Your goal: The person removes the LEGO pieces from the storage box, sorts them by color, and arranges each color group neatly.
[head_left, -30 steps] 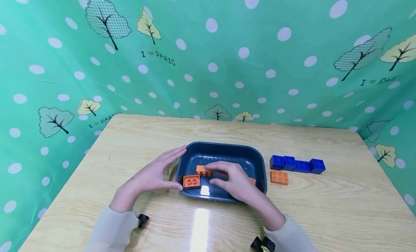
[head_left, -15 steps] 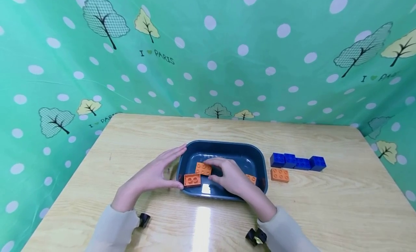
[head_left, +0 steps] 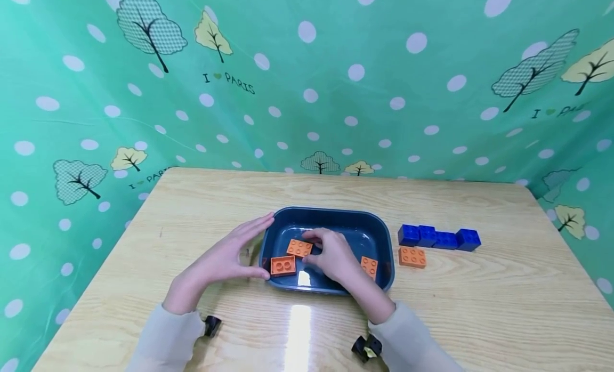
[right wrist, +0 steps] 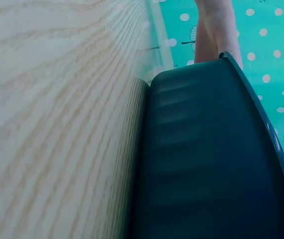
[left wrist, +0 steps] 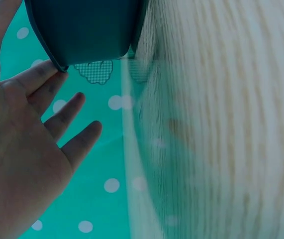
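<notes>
A dark blue tray [head_left: 331, 216] lies on the table. My left hand [head_left: 230, 255] spans the tray's left end, thumb and fingertips at its rim; in the left wrist view the fingers [left wrist: 47, 84] are straight and spread. My right hand [head_left: 336, 255] reaches inside, its thumb and index finger pinching the right end of an orange brick [head_left: 298, 248] lying studs up. Just in front of that is an upside-down orange brick [head_left: 283, 265], its hollow underside showing. Another orange brick [head_left: 369, 266] sits studs up at the tray's right, partly behind my right forearm. The right wrist view shows the tray's outer wall [right wrist: 206, 144].
Right of the tray, several blue bricks [head_left: 446, 241] stand in a row, with an orange brick [head_left: 412, 257] in front of them. The wooden table [head_left: 216, 196] ends at a green dotted cloth [head_left: 288, 95] behind. Black wrist devices [head_left: 212, 326] hang under both sleeves.
The orange brick at my right fingers has turned from its side to studs up and rotated slightly. My right forearm has shifted left, uncovering the brick at the tray's right. The left hand stays put.
</notes>
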